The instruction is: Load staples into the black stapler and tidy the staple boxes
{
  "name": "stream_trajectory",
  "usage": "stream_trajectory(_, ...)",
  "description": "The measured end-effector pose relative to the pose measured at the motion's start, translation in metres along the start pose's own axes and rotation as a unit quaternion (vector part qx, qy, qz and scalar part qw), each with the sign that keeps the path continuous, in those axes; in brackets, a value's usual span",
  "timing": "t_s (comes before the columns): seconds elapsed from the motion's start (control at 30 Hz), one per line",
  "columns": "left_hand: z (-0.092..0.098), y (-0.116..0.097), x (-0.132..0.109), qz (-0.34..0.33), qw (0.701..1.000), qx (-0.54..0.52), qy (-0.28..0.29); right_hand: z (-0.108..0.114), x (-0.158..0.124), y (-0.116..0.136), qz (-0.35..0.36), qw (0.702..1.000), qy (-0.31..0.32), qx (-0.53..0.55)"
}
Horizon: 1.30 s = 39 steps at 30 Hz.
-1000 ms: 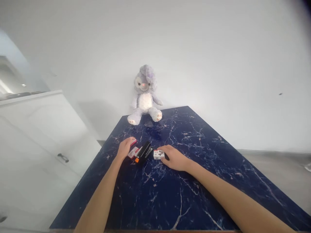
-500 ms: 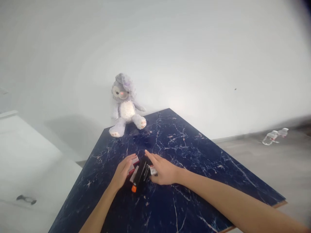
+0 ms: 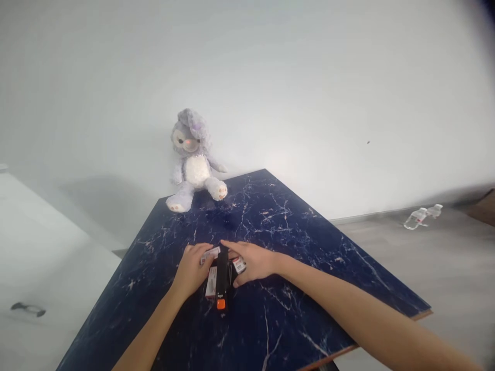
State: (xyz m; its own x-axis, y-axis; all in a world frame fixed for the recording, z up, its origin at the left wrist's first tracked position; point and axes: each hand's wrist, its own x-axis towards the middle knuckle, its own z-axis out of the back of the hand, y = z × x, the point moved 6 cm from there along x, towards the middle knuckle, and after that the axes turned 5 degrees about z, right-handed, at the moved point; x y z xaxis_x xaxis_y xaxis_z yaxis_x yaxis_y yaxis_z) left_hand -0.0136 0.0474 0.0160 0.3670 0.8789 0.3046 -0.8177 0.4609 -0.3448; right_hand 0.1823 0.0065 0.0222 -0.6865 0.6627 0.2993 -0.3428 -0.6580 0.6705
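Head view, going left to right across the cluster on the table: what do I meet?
Left hand → small red-and-white box → black stapler → white box → right hand. The box under the left fingertips overlaps, so it is left out.

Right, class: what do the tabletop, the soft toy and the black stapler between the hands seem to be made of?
Tabletop: dark blue, marble-look slab with pale veins; the brown edge at the near right corner hints at a laminated board.
Soft toy: plush fabric, fuzzy lilac and white pile.
Stapler: smooth black casing, probably plastic or painted metal, with an orange end.
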Motion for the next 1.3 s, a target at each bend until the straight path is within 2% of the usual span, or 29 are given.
stream_trajectory(0.17, -0.001, 0.001, 0.000, 0.001, 1.000, -0.001, 0.018, 0.002, 0.000, 0.008, 0.002, 0.999, 0.014, -0.035)
stream_trajectory(0.37, 0.006, 0.011, -0.003, 0.036, 0.998, -0.048, 0.005, 0.007, 0.002, 0.011, 0.009, 0.996, 0.014, -0.093)
stream_trajectory(0.53, 0.019, 0.009, -0.004, 0.018, 0.997, -0.073, -0.035, 0.023, 0.000, -0.005, -0.035, 0.992, -0.018, -0.119)
stream_trajectory(0.63, 0.025, 0.007, -0.005, 0.027, 0.996, -0.070, -0.052, 0.030, -0.001, -0.018, -0.082, 0.984, -0.063, -0.143)
stream_trajectory(0.77, 0.025, -0.002, -0.008, -0.010, 0.997, -0.071, -0.018, 0.031, -0.003, -0.032, -0.138, 0.966, -0.126, -0.178)
stream_trajectory(0.87, 0.017, -0.012, -0.011, -0.057, 0.996, -0.057, 0.024, 0.030, -0.003, -0.033, -0.109, 0.972, -0.105, -0.180)
stream_trajectory(0.97, 0.013, -0.011, -0.011, -0.053, 0.998, -0.042, 0.015, 0.036, -0.008, -0.032, -0.088, 0.977, -0.066, -0.184)
stream_trajectory(1.17, 0.014, 0.000, -0.008, -0.015, 0.999, -0.042, 0.022, 0.058, -0.023, -0.048, -0.156, 0.960, -0.011, -0.232)
stream_trajectory(1.3, 0.016, -0.002, -0.009, -0.038, 0.999, -0.029, 0.025, 0.073, -0.033, -0.063, -0.249, 0.916, -0.084, -0.302)
